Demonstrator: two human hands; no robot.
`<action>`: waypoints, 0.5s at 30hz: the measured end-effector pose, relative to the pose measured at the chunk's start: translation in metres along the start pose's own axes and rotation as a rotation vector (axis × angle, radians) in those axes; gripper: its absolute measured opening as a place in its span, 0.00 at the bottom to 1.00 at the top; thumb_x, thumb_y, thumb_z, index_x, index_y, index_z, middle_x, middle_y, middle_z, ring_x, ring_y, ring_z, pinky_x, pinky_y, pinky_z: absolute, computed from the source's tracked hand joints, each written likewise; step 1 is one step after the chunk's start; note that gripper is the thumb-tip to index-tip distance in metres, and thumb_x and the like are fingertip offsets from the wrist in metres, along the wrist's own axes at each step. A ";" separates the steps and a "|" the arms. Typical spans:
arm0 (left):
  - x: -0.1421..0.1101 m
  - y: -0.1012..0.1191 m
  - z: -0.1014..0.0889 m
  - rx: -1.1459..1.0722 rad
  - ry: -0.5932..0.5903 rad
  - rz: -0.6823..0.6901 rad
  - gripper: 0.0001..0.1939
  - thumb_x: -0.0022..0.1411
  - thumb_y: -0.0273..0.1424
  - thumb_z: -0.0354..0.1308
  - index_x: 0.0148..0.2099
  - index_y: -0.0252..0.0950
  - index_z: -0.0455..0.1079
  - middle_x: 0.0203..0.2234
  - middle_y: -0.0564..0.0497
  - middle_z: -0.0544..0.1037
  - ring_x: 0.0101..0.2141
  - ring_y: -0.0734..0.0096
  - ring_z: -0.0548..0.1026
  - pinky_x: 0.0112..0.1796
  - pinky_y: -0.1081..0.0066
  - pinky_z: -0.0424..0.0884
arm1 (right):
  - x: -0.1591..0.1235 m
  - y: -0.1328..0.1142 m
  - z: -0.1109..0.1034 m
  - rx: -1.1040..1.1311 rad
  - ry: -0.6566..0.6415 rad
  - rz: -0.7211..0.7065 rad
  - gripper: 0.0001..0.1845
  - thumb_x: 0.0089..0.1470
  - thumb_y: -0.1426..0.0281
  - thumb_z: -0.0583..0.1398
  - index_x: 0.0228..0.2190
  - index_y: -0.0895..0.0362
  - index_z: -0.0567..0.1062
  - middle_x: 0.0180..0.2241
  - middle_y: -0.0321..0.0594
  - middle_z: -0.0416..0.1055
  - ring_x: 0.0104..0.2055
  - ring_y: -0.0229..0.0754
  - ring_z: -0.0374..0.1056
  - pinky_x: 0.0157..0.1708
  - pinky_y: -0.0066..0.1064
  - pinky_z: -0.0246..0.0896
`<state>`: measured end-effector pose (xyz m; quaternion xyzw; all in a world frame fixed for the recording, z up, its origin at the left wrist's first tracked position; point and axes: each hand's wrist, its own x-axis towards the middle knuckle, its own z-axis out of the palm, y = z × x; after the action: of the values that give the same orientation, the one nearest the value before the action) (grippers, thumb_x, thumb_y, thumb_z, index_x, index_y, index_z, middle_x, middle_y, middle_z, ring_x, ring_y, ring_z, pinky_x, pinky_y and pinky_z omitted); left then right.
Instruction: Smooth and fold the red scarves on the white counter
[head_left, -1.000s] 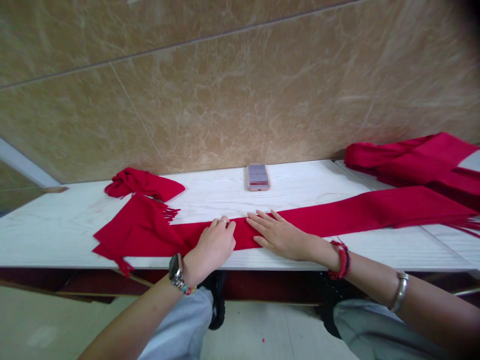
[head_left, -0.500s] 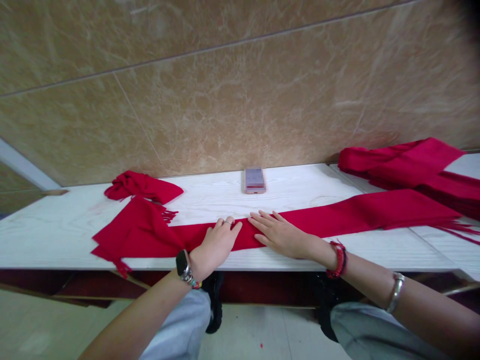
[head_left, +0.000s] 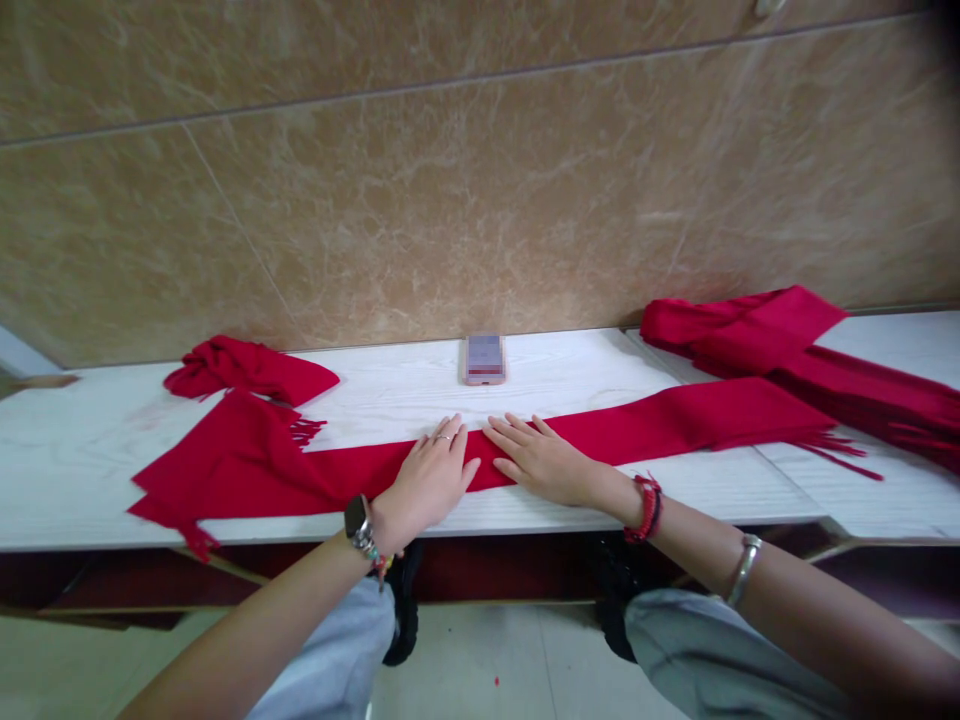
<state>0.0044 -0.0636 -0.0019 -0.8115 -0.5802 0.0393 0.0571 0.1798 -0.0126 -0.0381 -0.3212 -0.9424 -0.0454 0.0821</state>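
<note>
A long red scarf (head_left: 645, 425) with fringed ends lies stretched along the white bench top. Its left end is folded over at an angle, with fringe hanging past the front edge. My left hand (head_left: 433, 472) rests flat on the middle of the scarf, fingers stretched out. Just right of it, my right hand (head_left: 541, 458) also lies flat on the cloth with its fingers spread. Neither hand grips the fabric. The part of the scarf under both palms is hidden.
A crumpled red scarf (head_left: 247, 368) lies at the back left. More folded red scarves (head_left: 742, 325) are at the back right. A phone (head_left: 485, 360) lies by the tiled wall (head_left: 420, 220). Below the white bench top (head_left: 390, 390) are open shelves.
The view has shifted, so the scene sits further left. My left hand's fingers, bent before, are now straighter and flatter on the scarf. My right hand remains flat on it.
</note>
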 end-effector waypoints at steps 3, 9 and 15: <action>0.003 -0.001 0.009 -0.080 -0.051 0.059 0.26 0.66 0.34 0.37 0.63 0.28 0.47 0.62 0.41 0.47 0.61 0.58 0.44 0.56 0.54 0.51 | -0.003 0.004 0.001 0.006 0.003 0.016 0.27 0.61 0.63 0.42 0.58 0.63 0.55 0.60 0.52 0.50 0.61 0.55 0.46 0.55 0.53 0.47; 0.002 -0.005 0.019 -0.087 -0.098 0.027 0.27 0.66 0.33 0.35 0.64 0.29 0.43 0.63 0.44 0.42 0.62 0.59 0.40 0.57 0.53 0.46 | -0.025 0.028 0.000 -0.043 -0.001 0.041 0.26 0.61 0.65 0.42 0.58 0.63 0.53 0.60 0.53 0.49 0.61 0.54 0.45 0.53 0.53 0.50; 0.003 -0.011 0.002 -0.084 0.014 0.133 0.27 0.62 0.42 0.46 0.58 0.31 0.57 0.59 0.38 0.54 0.58 0.53 0.53 0.54 0.58 0.54 | -0.043 0.043 -0.006 -0.007 0.024 0.123 0.26 0.60 0.65 0.46 0.57 0.63 0.57 0.59 0.53 0.52 0.61 0.54 0.46 0.54 0.52 0.50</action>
<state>-0.0056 -0.0570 -0.0023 -0.8503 -0.5255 0.0128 0.0242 0.2408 -0.0050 -0.0390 -0.3783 -0.9196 -0.0476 0.0949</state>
